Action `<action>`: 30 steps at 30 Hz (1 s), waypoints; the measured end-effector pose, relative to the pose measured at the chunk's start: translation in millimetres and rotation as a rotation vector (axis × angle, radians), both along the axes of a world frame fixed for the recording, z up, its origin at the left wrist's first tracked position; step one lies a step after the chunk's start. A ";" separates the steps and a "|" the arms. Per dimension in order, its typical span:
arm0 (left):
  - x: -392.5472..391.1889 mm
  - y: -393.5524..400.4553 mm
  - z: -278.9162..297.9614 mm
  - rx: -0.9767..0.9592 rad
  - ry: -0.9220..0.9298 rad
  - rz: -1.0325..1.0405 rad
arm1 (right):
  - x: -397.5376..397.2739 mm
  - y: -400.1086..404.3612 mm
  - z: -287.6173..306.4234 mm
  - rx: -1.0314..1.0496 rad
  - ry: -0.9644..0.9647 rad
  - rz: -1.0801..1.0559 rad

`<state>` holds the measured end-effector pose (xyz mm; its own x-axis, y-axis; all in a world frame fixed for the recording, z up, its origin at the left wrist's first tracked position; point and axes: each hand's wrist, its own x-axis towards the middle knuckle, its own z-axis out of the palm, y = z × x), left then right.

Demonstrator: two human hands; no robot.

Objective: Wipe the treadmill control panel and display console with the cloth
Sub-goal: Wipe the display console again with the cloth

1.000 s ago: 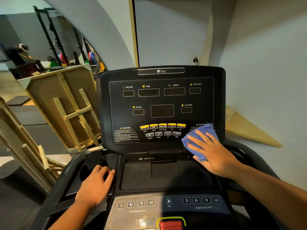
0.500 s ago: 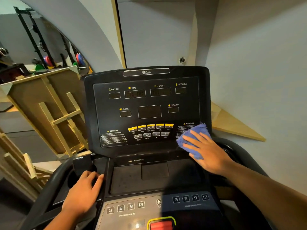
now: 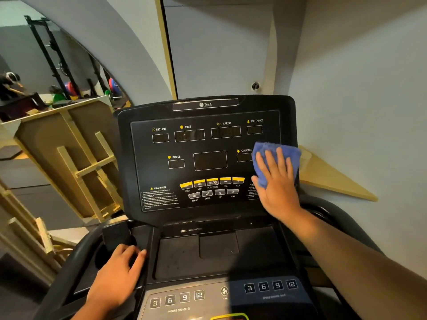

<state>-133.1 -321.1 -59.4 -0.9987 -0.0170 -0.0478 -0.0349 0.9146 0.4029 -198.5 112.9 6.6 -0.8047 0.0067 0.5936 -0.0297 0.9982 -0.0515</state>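
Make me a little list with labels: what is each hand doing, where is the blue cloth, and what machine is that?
machine: treadmill, with a dark display console tilted up
cloth: blue cloth, flat against the console's right side, beside the CALORIE label
right hand: right hand presses the cloth with straight, spread fingers
left hand: left hand rests on the left edge of the lower tray, holding nothing
lower panel: number buttons reading 3, 6, 9, 12

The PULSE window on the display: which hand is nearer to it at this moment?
The right. The right hand presses the blue cloth flat on the display, across from the PULSE window to its right. The left hand rests far below it, on the console's left edge.
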 end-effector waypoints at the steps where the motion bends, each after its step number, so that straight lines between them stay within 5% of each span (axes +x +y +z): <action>1: 0.4 0.0 0.8 0.002 -0.003 -0.003 | 14.1 -3.7 -17.8 0.071 -0.042 0.053; 5: 1.3 1.3 4.7 0.036 -0.008 -0.005 | 21.3 13.2 -22.7 0.283 -0.074 0.185; 12: 1.7 4.9 9.4 0.054 -0.015 0.019 | -58.6 -1.4 83.6 -0.028 0.107 0.018; 18: 2.2 2.3 8.0 0.051 -0.016 0.010 | -6.4 -32.4 -1.6 0.448 -0.016 0.418; 21: 0.7 3.2 11.5 0.046 -0.016 0.017 | -24.4 -19.4 26.7 0.588 -0.051 0.509; 26: 0.5 1.0 8.8 0.065 -0.009 0.009 | -63.4 -39.4 89.0 0.201 0.055 0.271; 30: 1.7 2.1 9.0 0.046 0.005 -0.010 | -44.9 -70.2 48.2 0.301 0.070 0.385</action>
